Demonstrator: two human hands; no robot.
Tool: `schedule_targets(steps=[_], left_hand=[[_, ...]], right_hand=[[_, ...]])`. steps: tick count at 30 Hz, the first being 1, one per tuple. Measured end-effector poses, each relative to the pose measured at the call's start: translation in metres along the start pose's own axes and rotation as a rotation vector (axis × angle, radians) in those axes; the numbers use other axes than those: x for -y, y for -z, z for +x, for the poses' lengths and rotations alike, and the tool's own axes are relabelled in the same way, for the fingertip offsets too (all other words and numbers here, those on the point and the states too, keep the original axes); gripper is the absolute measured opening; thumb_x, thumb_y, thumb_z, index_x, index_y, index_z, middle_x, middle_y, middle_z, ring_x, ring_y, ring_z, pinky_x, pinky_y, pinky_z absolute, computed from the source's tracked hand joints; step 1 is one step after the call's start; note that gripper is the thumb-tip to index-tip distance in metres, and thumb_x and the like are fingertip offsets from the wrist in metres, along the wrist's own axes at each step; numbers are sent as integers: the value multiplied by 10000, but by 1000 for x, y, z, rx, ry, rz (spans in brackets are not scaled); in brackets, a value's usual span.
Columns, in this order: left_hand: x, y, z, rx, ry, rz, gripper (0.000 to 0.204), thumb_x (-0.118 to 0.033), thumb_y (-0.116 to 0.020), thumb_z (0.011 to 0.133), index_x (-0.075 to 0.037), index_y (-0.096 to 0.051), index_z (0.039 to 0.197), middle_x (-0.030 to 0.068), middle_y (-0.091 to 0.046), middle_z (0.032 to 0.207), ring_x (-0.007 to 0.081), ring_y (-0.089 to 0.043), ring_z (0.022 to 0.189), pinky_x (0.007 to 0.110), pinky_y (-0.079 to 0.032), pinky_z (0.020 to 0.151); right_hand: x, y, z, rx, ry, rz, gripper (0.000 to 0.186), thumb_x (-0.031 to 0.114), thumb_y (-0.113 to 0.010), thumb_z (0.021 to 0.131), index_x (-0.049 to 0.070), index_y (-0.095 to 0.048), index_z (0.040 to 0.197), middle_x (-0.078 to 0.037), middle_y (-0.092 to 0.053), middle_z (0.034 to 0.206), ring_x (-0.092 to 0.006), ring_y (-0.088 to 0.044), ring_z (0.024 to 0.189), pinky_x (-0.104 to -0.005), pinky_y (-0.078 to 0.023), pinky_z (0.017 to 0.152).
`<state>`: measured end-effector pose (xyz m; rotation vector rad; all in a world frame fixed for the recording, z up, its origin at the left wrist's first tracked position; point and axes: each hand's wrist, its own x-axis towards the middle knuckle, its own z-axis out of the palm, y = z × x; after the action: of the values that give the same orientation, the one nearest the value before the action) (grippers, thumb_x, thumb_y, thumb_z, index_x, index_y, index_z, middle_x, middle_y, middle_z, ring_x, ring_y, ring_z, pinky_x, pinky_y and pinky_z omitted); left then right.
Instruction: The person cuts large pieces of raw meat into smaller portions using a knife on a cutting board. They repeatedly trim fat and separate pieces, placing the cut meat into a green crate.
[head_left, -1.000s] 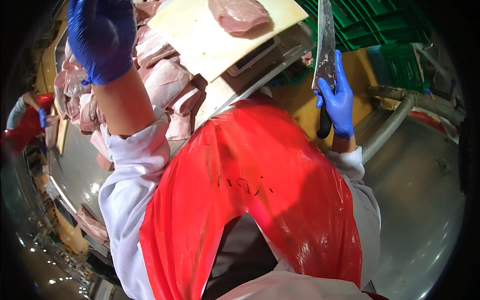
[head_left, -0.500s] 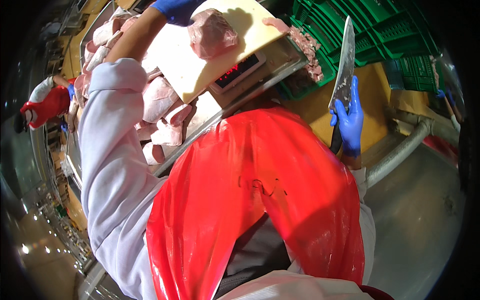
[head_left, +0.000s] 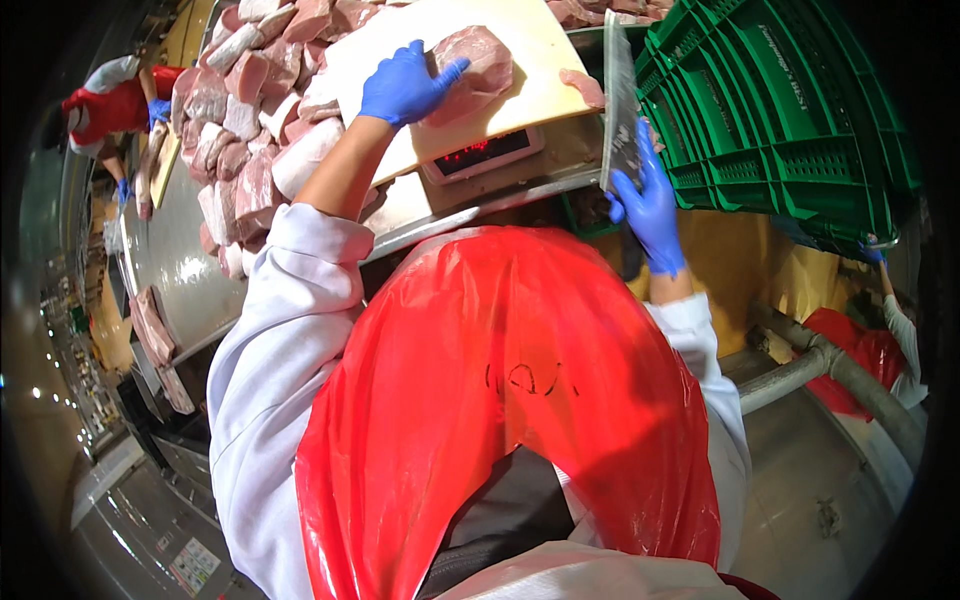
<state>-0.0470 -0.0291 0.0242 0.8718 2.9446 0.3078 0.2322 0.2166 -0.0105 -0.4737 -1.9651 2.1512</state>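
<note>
A pale pink piece of raw meat [head_left: 485, 62] lies on a white cutting board [head_left: 535, 45]. My left hand [head_left: 405, 85], in a blue glove, rests on the meat's left side with its fingers spread. In my right hand [head_left: 652, 210], also blue-gloved, is a large knife [head_left: 621, 100], held by its dark handle with the blade pointing up and away. The blade stands just beyond the board's right edge, apart from the meat. A small strip of meat [head_left: 582, 88] lies near that edge. Below the board's front edge shows a scale [head_left: 485, 158] with a lit red display.
Many meat pieces [head_left: 245, 115] are heaped left of the board on a metal table [head_left: 190, 290]. Green crates [head_left: 770, 100] stand at the right, beside a metal rail [head_left: 785, 380]. A co-worker in a red apron [head_left: 105, 112] works far left; another's red apron [head_left: 850, 355] shows at right.
My left hand has come from the meat's far side to its left side. The knife has moved left, close to the board's edge. My view has shifted, showing more of the meat heap.
</note>
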Motion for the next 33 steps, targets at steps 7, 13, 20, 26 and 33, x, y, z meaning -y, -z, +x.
schedule_targets(steps=[7,13,20,26,33], left_hand=[[101,-13,-41,-571,30,-462,540,-401,-589,1020,56,-540,1304,240,-616,1196,327,-662,1030,417,-513,922],[184,-10,-103,-646,247,-740,423,-335,-536,1065,47,-600,1236,173,-666,1145,257,-634,1054,356,-484,967],[215,0,-117,-711,266,-714,453,-355,-554,1054,52,-597,1250,169,-666,1153,255,-624,1072,369,-480,974],[190,19,-98,-735,54,-599,438,-301,-646,1014,46,-575,1271,167,-621,1200,246,-627,1073,360,-487,969],[4,-17,-32,-292,-331,24,874,-496,-802,742,-55,-470,1419,236,-561,1308,434,-562,1208,543,-459,1015]], right_hand=[[-31,-39,134,159,158,180,805,-34,-639,931,132,-253,1617,-105,-668,962,-131,-640,656,-263,-531,488],[3,43,171,-114,266,18,774,-35,-636,949,125,-268,1611,-135,-680,1050,-164,-667,696,-264,-546,517],[24,-46,130,102,279,-78,775,-22,-635,960,160,-267,1617,-87,-684,1025,-117,-655,726,-242,-542,530],[20,-79,112,73,250,-84,697,-3,-644,955,79,-334,1574,-90,-688,1006,-116,-659,696,-239,-538,507],[8,-64,78,-62,132,33,603,-1,-612,968,26,-378,1523,-72,-658,973,-110,-624,668,-235,-507,484]])
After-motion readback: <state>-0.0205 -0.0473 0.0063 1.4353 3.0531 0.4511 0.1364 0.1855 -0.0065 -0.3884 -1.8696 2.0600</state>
